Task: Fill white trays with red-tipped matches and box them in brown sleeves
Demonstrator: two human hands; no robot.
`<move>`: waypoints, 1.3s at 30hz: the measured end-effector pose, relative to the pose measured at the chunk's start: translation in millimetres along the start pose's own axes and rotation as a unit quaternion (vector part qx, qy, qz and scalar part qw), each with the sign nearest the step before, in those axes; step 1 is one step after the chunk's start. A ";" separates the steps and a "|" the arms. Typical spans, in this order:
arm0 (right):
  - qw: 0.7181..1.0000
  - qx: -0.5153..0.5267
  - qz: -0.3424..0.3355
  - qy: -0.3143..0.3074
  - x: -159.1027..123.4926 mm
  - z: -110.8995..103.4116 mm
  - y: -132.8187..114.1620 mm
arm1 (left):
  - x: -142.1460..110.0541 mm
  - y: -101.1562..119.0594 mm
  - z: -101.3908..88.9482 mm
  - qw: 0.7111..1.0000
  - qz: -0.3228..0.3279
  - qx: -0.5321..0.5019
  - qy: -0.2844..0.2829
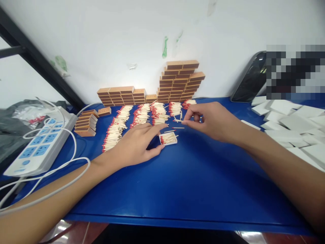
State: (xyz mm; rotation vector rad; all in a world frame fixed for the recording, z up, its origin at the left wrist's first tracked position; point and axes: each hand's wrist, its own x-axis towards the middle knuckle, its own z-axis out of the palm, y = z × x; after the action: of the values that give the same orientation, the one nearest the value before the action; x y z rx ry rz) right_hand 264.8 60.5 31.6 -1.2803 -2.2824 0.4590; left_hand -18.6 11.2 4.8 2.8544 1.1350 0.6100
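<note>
A small white matchbox tray (pixel 172 142) lies on the table, partly filled with red-tipped matches (pixel 168 138). My left hand (pixel 138 142) rests at the tray's left side, its thumb tip touching the near left corner. The index finger is stretched out past the far corner, apart from the thumb. Just beyond the tray, my right hand (pixel 212 120) pinches a match (pixel 178 121) between thumb and forefinger, its red head pointing left. Loose matches lie between the hands and the tray. Behind them, heaps of matches (pixel 159 113) stand in rows.
Stacked brown matchbox sleeves (pixel 175 86) line the wall, with a lower stack (pixel 119 96) and a small pile (pixel 86 123) leftward. At left is a power strip (pixel 42 145) with looping white cables. White trays (pixel 291 122) are heaped right, near a dark object (pixel 247 79).
</note>
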 end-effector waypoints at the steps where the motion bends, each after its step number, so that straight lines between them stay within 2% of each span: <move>1: 1.000 0.006 -0.003 -0.001 -0.1 -0.1 0.1 | 0.2 0.2 -0.1 1.000 -0.002 -0.001 -0.002; 5: 0.998 0.063 -0.012 0.023 -0.2 -1.8 0.1 | 0.9 1.0 -0.1 1.000 -0.009 0.000 -0.004; 12: 0.978 0.208 0.021 0.026 4.3 -6.4 1.5 | 0.4 -0.1 -0.3 1.000 -0.010 -0.009 -0.008; 19: 0.988 0.145 0.019 0.042 6.0 -3.7 6.2 | -0.3 -0.4 -1.1 1.000 -0.009 0.000 -0.007; 26: 0.993 0.115 0.017 0.003 5.6 1.2 4.3 | 0.0 -0.1 -1.5 1.000 -0.013 -0.003 -0.009; 33: 0.980 0.148 -0.017 -0.131 -2.2 -3.6 -9.4 | 0.8 -0.3 -1.5 1.000 -0.017 -0.015 0.000; 39: 0.970 0.176 -0.027 -0.164 -6.5 6.8 -12.8 | 0.5 0.2 -2.7 1.000 -0.022 -0.017 -0.004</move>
State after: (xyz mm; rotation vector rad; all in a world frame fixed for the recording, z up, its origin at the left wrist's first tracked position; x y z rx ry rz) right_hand 255.0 48.1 30.8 -1.0191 -2.3471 1.0714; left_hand -19.0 11.0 7.5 2.7924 1.1715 0.6078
